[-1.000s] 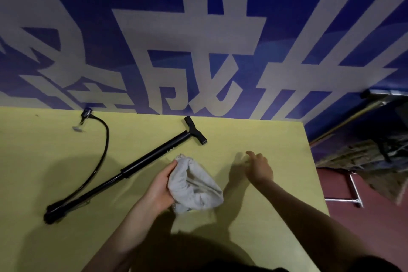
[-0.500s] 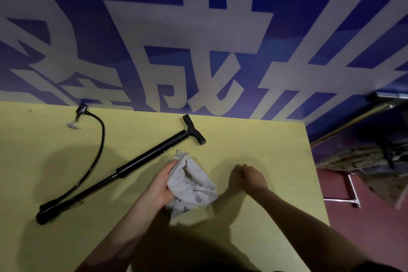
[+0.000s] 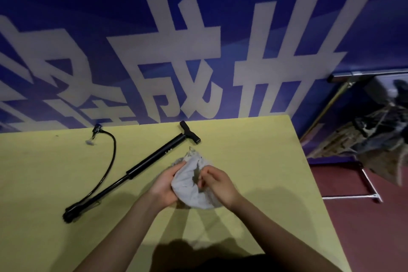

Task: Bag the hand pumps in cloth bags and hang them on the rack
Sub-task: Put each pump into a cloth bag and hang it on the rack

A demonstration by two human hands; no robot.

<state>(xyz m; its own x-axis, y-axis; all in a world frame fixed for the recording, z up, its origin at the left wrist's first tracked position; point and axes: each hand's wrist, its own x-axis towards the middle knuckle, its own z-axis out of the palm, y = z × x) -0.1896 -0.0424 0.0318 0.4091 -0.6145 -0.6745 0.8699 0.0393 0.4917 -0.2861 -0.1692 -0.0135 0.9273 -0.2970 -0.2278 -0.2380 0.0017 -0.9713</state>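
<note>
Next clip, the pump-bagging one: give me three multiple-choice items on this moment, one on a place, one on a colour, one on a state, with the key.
1. Where does the long black hand pump lie?
A. on the yellow table, to the left of the hands
B. inside the bag
C. on the red floor

2. What colour is the crumpled cloth bag?
A. blue
B. light grey
C. black

3. How is the bag held?
A. by neither hand
B. by the right hand alone
C. by both hands

Key: 1 A, the pump rests bare on the tabletop, its hose curving beside it. 2 B, the fabric is pale grey. 3 C, the left hand grips one side while the right hand pinches the other.
</note>
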